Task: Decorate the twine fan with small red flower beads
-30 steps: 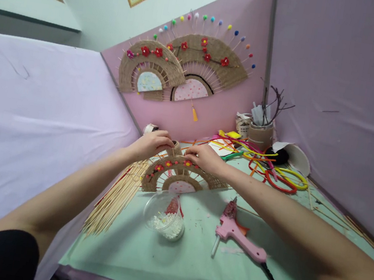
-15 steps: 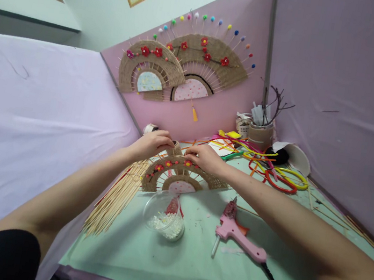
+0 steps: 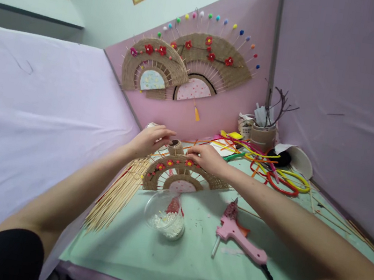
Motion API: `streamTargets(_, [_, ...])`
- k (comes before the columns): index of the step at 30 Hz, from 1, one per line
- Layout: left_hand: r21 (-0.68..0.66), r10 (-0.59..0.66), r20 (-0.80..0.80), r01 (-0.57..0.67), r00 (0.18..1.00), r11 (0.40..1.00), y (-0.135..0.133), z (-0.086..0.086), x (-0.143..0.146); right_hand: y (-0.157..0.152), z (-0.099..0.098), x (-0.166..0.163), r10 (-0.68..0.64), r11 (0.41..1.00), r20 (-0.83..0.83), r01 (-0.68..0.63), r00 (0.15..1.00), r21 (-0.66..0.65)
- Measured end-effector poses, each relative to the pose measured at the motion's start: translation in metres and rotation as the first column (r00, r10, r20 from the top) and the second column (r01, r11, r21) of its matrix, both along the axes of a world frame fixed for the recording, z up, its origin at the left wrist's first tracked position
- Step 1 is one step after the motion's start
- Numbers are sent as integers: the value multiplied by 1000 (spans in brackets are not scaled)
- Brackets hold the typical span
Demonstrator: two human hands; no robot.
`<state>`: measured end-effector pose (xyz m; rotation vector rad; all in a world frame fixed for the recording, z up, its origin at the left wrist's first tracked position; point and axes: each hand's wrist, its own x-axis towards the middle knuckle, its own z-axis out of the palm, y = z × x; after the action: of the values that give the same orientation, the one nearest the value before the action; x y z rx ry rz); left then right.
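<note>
A small woven twine fan [image 3: 153,171] with red flowers stands upright on the table, a pink dotted half-circle at its base. My right hand [image 3: 207,159] pinches its top edge from the right. Just off the fan's upper left, my left hand [image 3: 151,141] hovers with fingers loosely stretched and apart; nothing shows in them. A twine spool [image 3: 175,147] stands behind the fan, between the two hands. In front sits a clear plastic cup [image 3: 176,230] of small white beads or buds. A pink glue gun [image 3: 244,241] lies to the right, its cord running toward me.
Thin bamboo sticks [image 3: 117,195] lie in a bundle at left. Coloured pipe cleaners [image 3: 286,183] and scissors-like loops clutter the back right, near a twine-wrapped jar [image 3: 263,137] of twigs. Larger fans [image 3: 220,65] hang on the pink back panel.
My left hand has lifted slightly up and left from the fan's top, its fingers straightening. My right hand keeps its place on the fan. The view has shifted slightly.
</note>
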<state>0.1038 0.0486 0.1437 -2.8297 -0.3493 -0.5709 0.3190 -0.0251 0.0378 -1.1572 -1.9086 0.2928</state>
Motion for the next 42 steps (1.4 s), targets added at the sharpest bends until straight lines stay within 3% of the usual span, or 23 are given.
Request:
streamTargets(4, [-16,64,179,-62,982,998,-9,-3,-6,-1,0,2,0,1000,-3,0,1000,-4])
streamTargets(10, [-118,77,313,-41,947,992,-20,-22,-21,-3,2,5,-33,999,43,31,999,31])
streamTargets(15, [-188,177,507,-92,844,978,-39,-32,-43,-16,12,16,-246,958,117,224,962,177])
streamTargets(18, [-272,272,640,-119,719,955,-59,-47,-59,-42,23,30,-375,910,137,335,917,244])
streamTargets(20, [-370,356,704,-111,614,922,-74,-63,-69,-71,25,40,-388,908,164,346,907,236])
streamTargets(22, [-460,435,730,-93,527,883,-92,-80,-77,-106,19,48,-386,918,215,352,897,181])
streamTargets(24, [-520,491,714,-91,498,849,-110,-93,-84,-143,1,51,-370,928,309,361,876,86])
streamTargets(27, [-558,517,651,-110,556,822,-135,-97,-89,-189,-41,45,-348,920,426,392,836,-18])
streamTargets(32, [-526,363,381,-124,850,842,-160,-70,-85,-219,-99,16,-434,858,482,512,762,-37])
streamTargets(37, [-521,225,167,-107,960,847,-162,-53,-71,-212,-115,0,-511,783,491,618,705,-72])
streamTargets(42, [-556,49,-49,-68,998,828,-153,-49,-48,-197,-115,0,-488,788,453,600,746,-139])
